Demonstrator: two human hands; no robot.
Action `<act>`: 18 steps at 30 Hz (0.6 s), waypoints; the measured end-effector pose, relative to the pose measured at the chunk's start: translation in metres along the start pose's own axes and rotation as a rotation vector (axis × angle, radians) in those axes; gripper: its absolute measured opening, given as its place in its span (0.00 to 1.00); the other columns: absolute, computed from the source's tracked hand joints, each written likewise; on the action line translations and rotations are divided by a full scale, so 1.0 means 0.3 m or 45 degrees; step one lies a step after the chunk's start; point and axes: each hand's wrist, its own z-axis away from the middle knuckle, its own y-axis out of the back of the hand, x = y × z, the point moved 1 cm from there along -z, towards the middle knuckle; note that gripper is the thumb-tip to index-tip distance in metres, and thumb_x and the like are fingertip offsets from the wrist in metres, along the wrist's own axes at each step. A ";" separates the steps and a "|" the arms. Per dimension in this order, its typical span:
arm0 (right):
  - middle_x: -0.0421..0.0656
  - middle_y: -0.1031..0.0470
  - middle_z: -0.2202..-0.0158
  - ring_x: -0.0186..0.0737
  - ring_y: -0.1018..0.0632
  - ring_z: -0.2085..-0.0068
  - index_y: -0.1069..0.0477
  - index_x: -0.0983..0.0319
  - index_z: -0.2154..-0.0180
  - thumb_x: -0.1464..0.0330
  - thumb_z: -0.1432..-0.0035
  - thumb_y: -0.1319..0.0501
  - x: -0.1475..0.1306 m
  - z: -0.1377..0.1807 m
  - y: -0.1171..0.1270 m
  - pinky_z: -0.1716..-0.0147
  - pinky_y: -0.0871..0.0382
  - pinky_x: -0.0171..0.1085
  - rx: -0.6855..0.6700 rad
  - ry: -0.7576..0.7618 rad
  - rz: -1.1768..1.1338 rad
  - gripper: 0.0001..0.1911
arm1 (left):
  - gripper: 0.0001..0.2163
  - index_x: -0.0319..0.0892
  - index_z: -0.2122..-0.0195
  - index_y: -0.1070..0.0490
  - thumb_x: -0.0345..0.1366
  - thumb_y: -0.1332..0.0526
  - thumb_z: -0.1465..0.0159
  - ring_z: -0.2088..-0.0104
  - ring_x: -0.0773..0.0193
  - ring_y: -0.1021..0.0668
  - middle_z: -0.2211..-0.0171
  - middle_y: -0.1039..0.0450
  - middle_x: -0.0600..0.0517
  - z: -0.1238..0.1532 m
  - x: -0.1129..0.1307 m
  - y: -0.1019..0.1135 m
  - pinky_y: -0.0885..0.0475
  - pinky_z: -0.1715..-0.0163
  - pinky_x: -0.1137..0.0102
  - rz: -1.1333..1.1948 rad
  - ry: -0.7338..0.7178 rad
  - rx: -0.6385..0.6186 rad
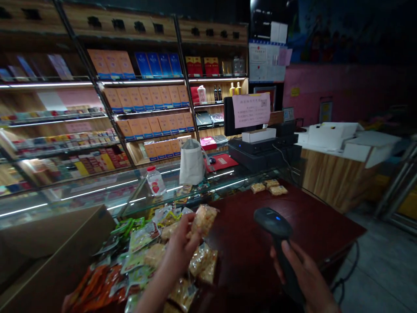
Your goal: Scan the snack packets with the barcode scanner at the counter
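Note:
My left hand [180,245] is closed on a clear-wrapped snack packet [204,218], lifted above a heap of similar packets [153,256] on the dark red counter [312,226]. My right hand [301,271] grips the handle of a black barcode scanner [272,221], whose head with a small blue light points toward the lifted packet. Three more packets [269,187] lie apart at the far side of the counter.
A cardboard box [55,256] stands at the left. Behind the counter are a glass display case [130,191] with a small bottle [155,181] and white bag [192,161], a register with a monitor [250,117], and lit shelves of boxed goods. A wooden desk [332,174] is at the right.

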 end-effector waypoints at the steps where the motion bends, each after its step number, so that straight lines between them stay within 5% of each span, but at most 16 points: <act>1: 0.36 0.32 0.83 0.33 0.34 0.81 0.29 0.61 0.68 0.44 0.42 0.42 -0.001 -0.002 -0.006 0.82 0.41 0.30 -0.005 0.009 -0.018 0.26 | 0.18 0.46 0.55 0.29 0.44 0.34 0.46 0.64 0.55 0.21 0.61 0.24 0.47 0.042 0.007 -0.066 0.22 0.70 0.67 0.201 0.088 -0.029; 5: 0.35 0.32 0.82 0.32 0.33 0.81 0.30 0.60 0.68 0.46 0.43 0.38 0.006 -0.010 -0.023 0.81 0.40 0.30 -0.024 0.038 -0.040 0.23 | 0.22 0.48 0.50 0.31 0.49 0.36 0.43 0.61 0.53 0.21 0.54 0.25 0.45 0.174 -0.025 -0.282 0.22 0.74 0.66 0.592 0.313 -0.095; 8: 0.35 0.32 0.83 0.33 0.33 0.82 0.30 0.60 0.68 0.46 0.47 0.35 0.018 -0.011 -0.032 0.82 0.40 0.31 -0.013 0.056 0.004 0.23 | 0.19 0.47 0.53 0.30 0.46 0.34 0.43 0.59 0.54 0.21 0.56 0.25 0.45 0.218 -0.067 -0.361 0.21 0.67 0.64 0.638 0.257 -0.081; 12: 0.34 0.34 0.85 0.32 0.35 0.83 0.29 0.62 0.66 0.46 0.47 0.35 0.025 -0.006 -0.046 0.83 0.42 0.31 -0.016 0.063 0.004 0.24 | 0.13 0.47 0.60 0.26 0.36 0.31 0.47 0.48 0.50 0.25 0.51 0.27 0.44 0.233 -0.073 -0.374 0.27 0.48 0.59 0.463 0.004 0.034; 18: 0.34 0.31 0.84 0.31 0.35 0.83 0.27 0.66 0.55 0.52 0.53 0.29 0.014 0.001 -0.054 0.83 0.42 0.30 -0.021 -0.015 -0.104 0.30 | 0.05 0.47 0.65 0.24 0.31 0.36 0.42 0.43 0.48 0.28 0.44 0.29 0.44 0.254 -0.037 -0.342 0.33 0.42 0.53 0.193 -0.347 -0.094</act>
